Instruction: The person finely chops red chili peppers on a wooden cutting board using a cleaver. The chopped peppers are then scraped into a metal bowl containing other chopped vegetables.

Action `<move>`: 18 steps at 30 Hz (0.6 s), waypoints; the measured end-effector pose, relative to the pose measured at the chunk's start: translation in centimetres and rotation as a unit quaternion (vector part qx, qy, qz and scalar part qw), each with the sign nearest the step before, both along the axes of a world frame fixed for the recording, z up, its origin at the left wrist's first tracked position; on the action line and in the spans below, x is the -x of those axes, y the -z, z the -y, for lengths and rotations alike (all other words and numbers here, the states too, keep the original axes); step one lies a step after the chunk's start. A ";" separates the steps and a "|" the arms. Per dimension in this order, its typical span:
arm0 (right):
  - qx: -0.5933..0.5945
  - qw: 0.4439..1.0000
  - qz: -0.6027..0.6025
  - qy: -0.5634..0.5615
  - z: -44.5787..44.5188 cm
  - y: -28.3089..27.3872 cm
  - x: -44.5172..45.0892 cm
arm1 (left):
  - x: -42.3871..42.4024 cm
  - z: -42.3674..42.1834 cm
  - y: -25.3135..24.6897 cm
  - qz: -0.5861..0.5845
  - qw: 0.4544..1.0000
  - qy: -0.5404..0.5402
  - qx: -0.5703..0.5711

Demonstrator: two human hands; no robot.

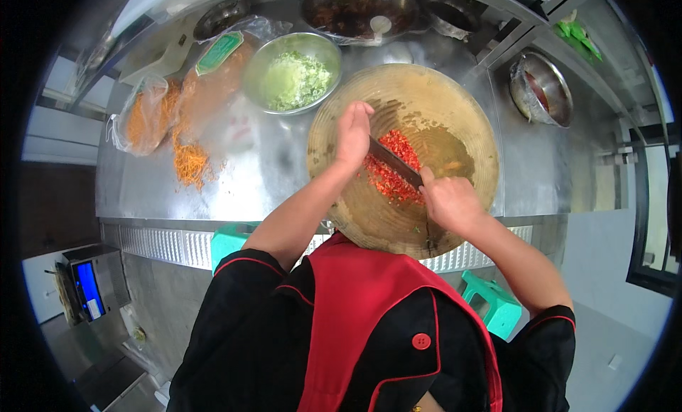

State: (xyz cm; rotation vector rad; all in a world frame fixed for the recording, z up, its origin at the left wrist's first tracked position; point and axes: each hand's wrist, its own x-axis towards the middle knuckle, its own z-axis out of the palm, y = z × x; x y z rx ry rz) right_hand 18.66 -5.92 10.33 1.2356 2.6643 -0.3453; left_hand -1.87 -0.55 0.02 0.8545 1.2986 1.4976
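Observation:
A round wooden chopping block [351, 215] stands at the edge of the steel counter, with finely chopped red chili [397, 188] heaped on its middle. A cleaver [395, 161] lies across the chili, seen from above along its spine. My right hand [453, 201] grips the cleaver at its near right end, thumb and finger against the blade. My left hand [354, 135] is at the blade's far left end, fingers together and pointing away from me; whether it presses on the blade is hard to tell. Wet patches darken the wood beyond the chili.
Left of the block, a steel bowl [333, 87] holds chopped greens. Farther left are plastic bags of orange shreds [146, 119], some spilled on the steel counter [245, 183]. Pans [362, 12] line the back. A plastic-covered steel bowl [557, 95] stands right, green stools [493, 305] below.

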 end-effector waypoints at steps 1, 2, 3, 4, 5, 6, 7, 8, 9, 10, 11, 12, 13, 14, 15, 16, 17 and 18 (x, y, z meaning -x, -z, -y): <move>0.004 1.000 -0.005 0.003 0.3 -0.1 0.3 | 0.3 0.4 0.3 -0.009 1.000 0.006 -0.008; 0.008 1.000 -0.010 0.006 0.7 -0.1 0.4 | 0.6 0.9 0.7 -0.018 1.000 0.011 -0.015; 0.015 1.000 -0.001 0.008 1.2 0.7 -0.1 | 0.7 1.2 0.8 -0.025 0.999 0.019 -0.026; 0.022 1.000 0.009 0.011 1.7 1.9 -0.8 | 0.2 1.6 0.7 -0.030 0.999 0.015 -0.028; 0.028 0.999 0.019 0.013 2.0 2.8 -1.3 | -0.5 2.3 0.5 -0.035 0.999 0.012 -0.031; 0.027 0.999 0.017 0.011 1.9 2.8 -1.3 | -0.8 2.7 0.3 -0.043 0.998 0.005 -0.034; 0.026 1.000 0.015 0.010 1.7 2.8 -1.3 | -0.7 2.6 0.4 -0.043 0.998 0.004 -0.037; 0.024 1.000 0.013 0.009 1.5 2.7 -1.3 | -0.6 2.3 0.8 -0.042 0.998 0.003 -0.040; 0.016 1.000 0.007 0.004 1.2 2.1 -1.0 | -0.3 1.8 0.8 -0.045 0.998 0.001 -0.046; 0.009 1.000 0.003 -0.001 0.8 0.8 -0.6 | 0.0 1.3 0.3 -0.033 0.999 0.003 -0.037; 0.003 1.000 -0.001 -0.006 0.4 -0.1 -0.3 | 0.2 0.7 -0.2 -0.021 0.999 0.004 -0.027; 0.002 1.000 0.000 -0.005 0.2 -0.3 -0.1 | 0.3 0.6 -0.4 -0.008 1.000 0.007 -0.013; 0.002 1.000 0.002 -0.003 0.0 -0.3 0.0 | 0.3 0.7 -0.1 -0.021 1.000 0.007 -0.013; 0.001 1.000 0.003 -0.002 0.0 -0.3 0.1 | 0.3 0.8 0.5 -0.033 0.999 0.007 -0.013; 0.006 1.000 0.009 0.003 0.2 0.5 -0.4 | 0.2 0.6 0.9 -0.044 0.999 0.007 -0.018; 0.013 1.000 0.014 0.009 0.8 1.8 -1.1 | -0.2 0.7 1.1 -0.056 0.998 -0.001 -0.038; 0.019 1.000 0.020 0.015 1.1 2.7 -1.8 | -0.8 0.9 1.2 -0.068 0.996 -0.009 -0.059; 0.015 1.000 0.009 0.011 0.9 2.7 -1.8 | -1.2 1.1 1.3 -0.082 0.993 -0.020 -0.078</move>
